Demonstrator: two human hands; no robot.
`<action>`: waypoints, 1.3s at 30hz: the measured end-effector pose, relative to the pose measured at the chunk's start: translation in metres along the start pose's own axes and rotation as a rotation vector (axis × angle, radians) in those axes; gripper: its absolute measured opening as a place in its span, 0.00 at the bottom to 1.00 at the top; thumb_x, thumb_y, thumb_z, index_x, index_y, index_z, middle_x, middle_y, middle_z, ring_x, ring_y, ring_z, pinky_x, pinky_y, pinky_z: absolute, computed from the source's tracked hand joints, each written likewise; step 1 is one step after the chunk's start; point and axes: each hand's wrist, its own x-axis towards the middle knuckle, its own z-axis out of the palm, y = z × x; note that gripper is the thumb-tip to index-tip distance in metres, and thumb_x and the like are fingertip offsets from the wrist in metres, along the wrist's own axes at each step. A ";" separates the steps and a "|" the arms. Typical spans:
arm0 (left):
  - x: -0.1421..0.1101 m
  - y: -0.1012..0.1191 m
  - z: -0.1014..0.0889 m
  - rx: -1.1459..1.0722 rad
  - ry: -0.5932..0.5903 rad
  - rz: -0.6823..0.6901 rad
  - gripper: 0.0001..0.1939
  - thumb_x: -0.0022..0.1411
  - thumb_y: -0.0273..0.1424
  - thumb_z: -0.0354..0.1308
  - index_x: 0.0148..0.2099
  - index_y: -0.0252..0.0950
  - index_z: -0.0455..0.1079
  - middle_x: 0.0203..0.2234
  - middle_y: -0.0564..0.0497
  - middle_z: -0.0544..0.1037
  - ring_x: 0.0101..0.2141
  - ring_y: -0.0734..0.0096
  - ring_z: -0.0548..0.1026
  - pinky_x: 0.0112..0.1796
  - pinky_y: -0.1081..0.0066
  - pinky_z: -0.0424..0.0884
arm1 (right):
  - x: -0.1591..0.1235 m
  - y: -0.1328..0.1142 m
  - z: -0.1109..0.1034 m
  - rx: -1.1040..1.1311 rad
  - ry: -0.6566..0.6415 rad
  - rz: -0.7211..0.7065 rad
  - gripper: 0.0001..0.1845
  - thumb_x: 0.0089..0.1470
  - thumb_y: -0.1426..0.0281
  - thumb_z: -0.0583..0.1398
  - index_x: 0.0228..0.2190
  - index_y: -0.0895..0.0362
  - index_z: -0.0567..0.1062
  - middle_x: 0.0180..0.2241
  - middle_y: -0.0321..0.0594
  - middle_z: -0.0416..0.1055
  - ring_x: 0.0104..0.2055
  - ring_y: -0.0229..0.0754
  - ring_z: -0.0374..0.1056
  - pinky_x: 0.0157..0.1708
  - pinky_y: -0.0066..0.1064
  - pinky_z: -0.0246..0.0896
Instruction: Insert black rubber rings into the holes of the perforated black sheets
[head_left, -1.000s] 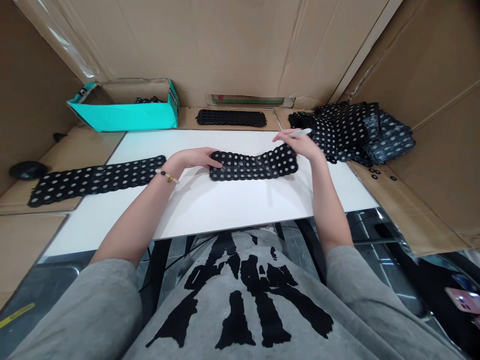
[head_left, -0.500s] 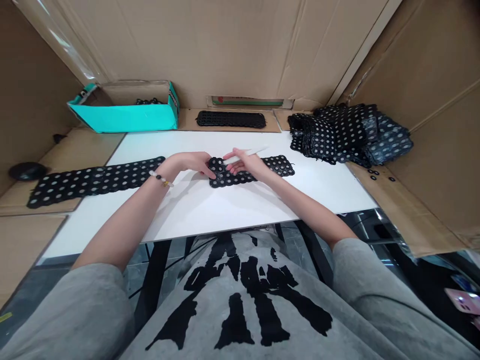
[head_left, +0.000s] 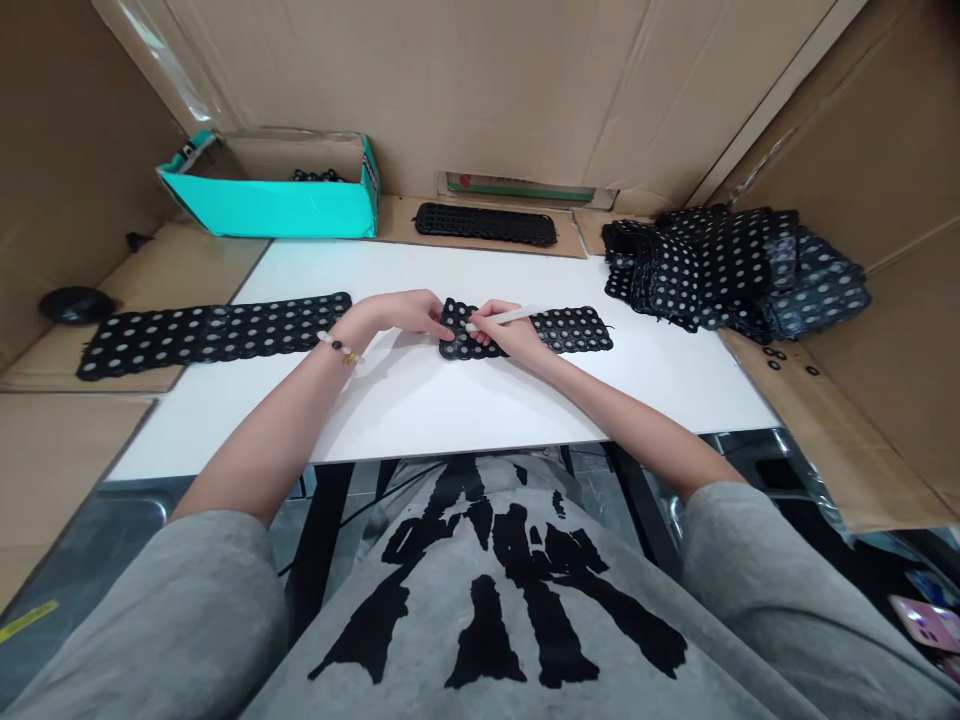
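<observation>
A flat black strip with rows of pale round dots (head_left: 577, 330) lies on the white board in front of me. My left hand (head_left: 412, 312) pinches its left end, thumb on top; the fingers beneath are partly hidden. In my right hand (head_left: 508, 330) is a slim white pen-like tool (head_left: 523, 314), slanting with its tip down at the dots near that left end. The right hand covers the strip's middle. Left of my left wrist lies a longer dotted black strip (head_left: 217, 335), flat on the board and cardboard.
A turquoise box (head_left: 277, 208) with small black pieces stands at the back left. A dark strip stack (head_left: 486, 224) lies behind the board (head_left: 420, 410). Dotted black strips are heaped (head_left: 720, 265) at the right, near several small black rings (head_left: 774, 356). Cardboard walls (head_left: 420, 80) surround this.
The camera view has shifted, moving the scene rightward in the picture. My right fingers have closed more tightly on the white tool, and its tip sits lower on the strip. My left hand keeps its place.
</observation>
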 end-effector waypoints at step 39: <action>-0.006 0.002 -0.001 -0.304 -0.184 0.024 0.19 0.43 0.44 0.68 0.31 0.36 0.71 0.26 0.50 0.75 0.30 0.65 0.69 0.32 0.68 0.62 | 0.005 -0.005 0.013 -0.250 0.031 -0.080 0.04 0.52 0.68 0.60 0.28 0.53 0.70 0.25 0.33 0.73 0.29 0.39 0.69 0.29 0.29 0.64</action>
